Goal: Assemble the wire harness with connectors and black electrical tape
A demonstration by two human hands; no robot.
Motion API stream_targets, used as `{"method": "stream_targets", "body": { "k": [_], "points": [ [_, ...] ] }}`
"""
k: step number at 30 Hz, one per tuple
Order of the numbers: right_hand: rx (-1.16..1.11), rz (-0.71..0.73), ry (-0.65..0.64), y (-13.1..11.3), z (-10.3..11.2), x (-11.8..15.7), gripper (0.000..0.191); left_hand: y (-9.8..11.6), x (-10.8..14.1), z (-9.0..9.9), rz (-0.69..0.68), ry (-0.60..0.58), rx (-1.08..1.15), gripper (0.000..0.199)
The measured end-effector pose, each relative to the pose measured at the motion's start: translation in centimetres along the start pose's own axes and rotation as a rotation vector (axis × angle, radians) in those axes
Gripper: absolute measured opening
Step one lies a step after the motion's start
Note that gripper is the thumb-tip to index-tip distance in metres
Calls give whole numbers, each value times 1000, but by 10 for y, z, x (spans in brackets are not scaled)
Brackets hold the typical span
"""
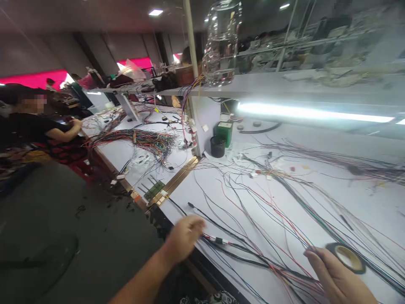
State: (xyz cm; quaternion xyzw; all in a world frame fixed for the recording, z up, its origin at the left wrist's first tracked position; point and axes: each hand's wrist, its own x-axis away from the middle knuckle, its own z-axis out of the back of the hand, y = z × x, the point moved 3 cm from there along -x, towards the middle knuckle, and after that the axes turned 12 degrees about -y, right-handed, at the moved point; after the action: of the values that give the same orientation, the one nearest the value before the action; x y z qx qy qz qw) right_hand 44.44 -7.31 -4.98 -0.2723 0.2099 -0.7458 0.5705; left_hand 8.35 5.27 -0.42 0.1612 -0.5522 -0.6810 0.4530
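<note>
My left hand (185, 236) is over the near table edge, its fingers curled in and slightly blurred. Whatever lies inside its grasp, if anything, is hidden. Beside its fingertips runs a black-sleeved cable (236, 245) with red, white and black bands near its end. At the lower right, my right hand (337, 276) closes thumb against fingers on thin wires (294, 230), red and dark ones among them. A roll of black tape (359, 264) lies just behind that hand. Another black cable end with a connector (191, 205) rests on the white table beyond my left hand.
A green board with upright pins (154, 191) sits at the table's edge. A black cup (218, 147) and green box (224, 131) stand by the divider. Bundled wires (139, 141) cover the neighbouring table, where a person (34, 122) sits. A shelf (284, 86) holds a clear bottle (223, 46).
</note>
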Motion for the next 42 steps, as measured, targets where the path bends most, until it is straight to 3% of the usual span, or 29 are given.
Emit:
{"method": "stream_targets", "body": {
  "k": [1,3,5,7,8,10,14,17,19,22,24,32,36,39,42],
  "points": [
    [-16,-12,14,-3,0,2,39,14,-13,-39,-10,-280,162,42],
    [-1,38,62,-7,0,5,36,39,-37,-110,0,-548,401,42],
    [78,161,65,-11,-3,8,33,60,-64,-163,38,-581,635,46],
    [175,254,16,-12,-9,12,32,79,-94,-190,68,-435,914,45],
    [217,268,-11,-10,-13,14,32,88,-109,-193,86,-376,1031,43],
    [279,242,-30,-5,-18,20,32,107,-139,-179,64,-220,1179,35],
    [371,132,56,12,-19,29,32,140,-190,-111,-112,-140,1173,25],
    [403,95,44,24,-15,28,31,149,-197,-70,-245,-141,1112,29],
    [423,67,-60,31,-12,22,30,147,-188,-59,-303,-201,1047,33],
    [371,35,-181,30,-1,11,32,137,-167,-58,-333,-319,954,35],
    [255,83,-198,17,12,5,34,129,-155,-62,-332,-374,918,37],
    [-393,375,-331,-99,52,-35,51,131,-125,-84,-429,-629,605,43],
    [-1032,369,-382,-137,57,-54,47,128,-111,-95,-441,-727,507,43],
    [-1397,324,-305,-147,57,-63,30,117,-107,-99,-415,-697,540,38],
    [-1434,295,-207,-141,55,-67,22,107,-108,-96,-354,-526,717,41]
  ]
}}
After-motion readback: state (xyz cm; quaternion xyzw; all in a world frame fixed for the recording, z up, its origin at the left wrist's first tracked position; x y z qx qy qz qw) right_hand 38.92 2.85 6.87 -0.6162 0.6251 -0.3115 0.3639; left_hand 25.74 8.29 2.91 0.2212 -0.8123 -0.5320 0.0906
